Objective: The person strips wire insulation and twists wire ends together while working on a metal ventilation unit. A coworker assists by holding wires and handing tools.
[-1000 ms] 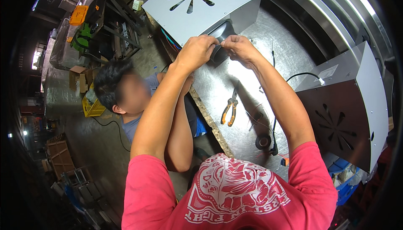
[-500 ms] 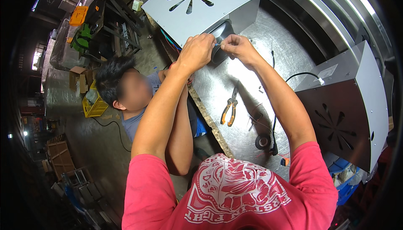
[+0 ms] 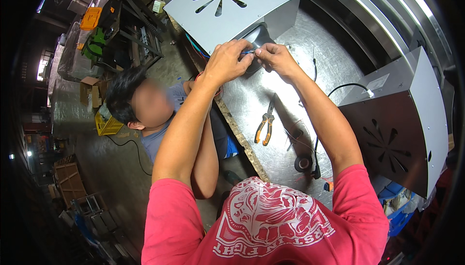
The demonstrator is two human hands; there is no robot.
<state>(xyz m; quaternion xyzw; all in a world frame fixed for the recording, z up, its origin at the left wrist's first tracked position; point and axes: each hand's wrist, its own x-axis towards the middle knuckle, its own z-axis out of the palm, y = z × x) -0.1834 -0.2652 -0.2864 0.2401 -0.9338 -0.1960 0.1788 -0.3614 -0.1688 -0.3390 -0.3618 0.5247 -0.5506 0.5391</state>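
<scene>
My left hand (image 3: 228, 59) is closed on a thin blue wire (image 3: 247, 52) that sticks out past its fingertips. Facing it, my right hand (image 3: 275, 58) pinches the wire's end between thumb and forefinger. Both hands meet in front of a dark rounded metal piece (image 3: 260, 35) on the side of a light grey metal housing (image 3: 261, 3) with petal-shaped slots. Teal and blue wires (image 3: 193, 45) hang from the housing's near left corner. Pliers with orange and black handles (image 3: 265, 124) lie on the metal tabletop (image 3: 242, 95) below my hands.
A second slotted housing (image 3: 392, 134) stands at right, with a black cable (image 3: 348, 86) plugged in. A roll of black tape (image 3: 303, 163) and loose thin wires lie nearer me. Beside the table's worn left edge (image 3: 242, 141) sits another person (image 3: 162, 115). A yellow crate (image 3: 107, 123) rests on the floor.
My hands stay in front of the housing; my fingers have shifted slightly, and more blue wire shows between them. The other person's head has turned and moved a little.
</scene>
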